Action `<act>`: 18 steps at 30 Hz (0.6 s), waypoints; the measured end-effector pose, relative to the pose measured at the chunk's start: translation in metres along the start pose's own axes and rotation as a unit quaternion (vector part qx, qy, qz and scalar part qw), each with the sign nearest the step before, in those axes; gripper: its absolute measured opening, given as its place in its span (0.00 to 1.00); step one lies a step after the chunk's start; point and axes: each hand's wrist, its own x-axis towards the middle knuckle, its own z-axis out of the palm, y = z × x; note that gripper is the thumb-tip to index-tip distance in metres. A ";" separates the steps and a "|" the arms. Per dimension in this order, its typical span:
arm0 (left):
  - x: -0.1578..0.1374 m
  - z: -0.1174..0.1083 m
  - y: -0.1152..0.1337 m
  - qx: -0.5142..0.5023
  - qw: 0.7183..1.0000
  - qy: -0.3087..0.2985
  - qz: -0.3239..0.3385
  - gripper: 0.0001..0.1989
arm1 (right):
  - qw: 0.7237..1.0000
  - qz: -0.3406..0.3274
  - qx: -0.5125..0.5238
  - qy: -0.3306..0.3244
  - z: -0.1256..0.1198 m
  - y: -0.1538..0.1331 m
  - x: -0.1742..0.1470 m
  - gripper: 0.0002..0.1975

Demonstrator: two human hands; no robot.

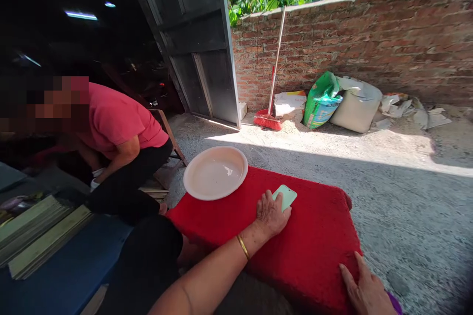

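My left hand [271, 212], with a gold bangle on the wrist, lies over a flat pale green piece [287, 197] with rounded corners, shaped like a phone. Its thumb and fingers close on the near part of that piece, with one finger along the top, and they hide part of it. Beneath is a table or bench covered in red fuzzy cloth [310, 241]. At the cloth's near right edge rests my right hand [367, 288], fingers apart and holding nothing. A pale round basin [214, 174] stands at the cloth's far left corner.
To the left, a person in a red shirt [118, 113] bends forward beside stacked boards [48, 251] on a blue surface. A metal door [199, 49], red broom [268, 120], green sack [321, 101] and white sack [356, 106] stand near the brick wall [406, 34].
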 end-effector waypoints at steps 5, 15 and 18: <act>0.003 0.044 0.096 -0.061 0.980 -0.046 0.182 0.30 | 0.997 -0.036 -0.069 -0.020 -0.001 0.007 0.003 0.23; 0.045 -0.011 -0.026 0.012 0.997 0.006 -0.081 0.24 | 0.998 -0.003 -0.014 -0.065 -0.021 -0.003 0.005 0.24; 0.046 -0.022 -0.036 0.025 0.993 0.019 -0.113 0.25 | 0.997 -0.006 -0.020 -0.074 -0.030 -0.006 0.003 0.24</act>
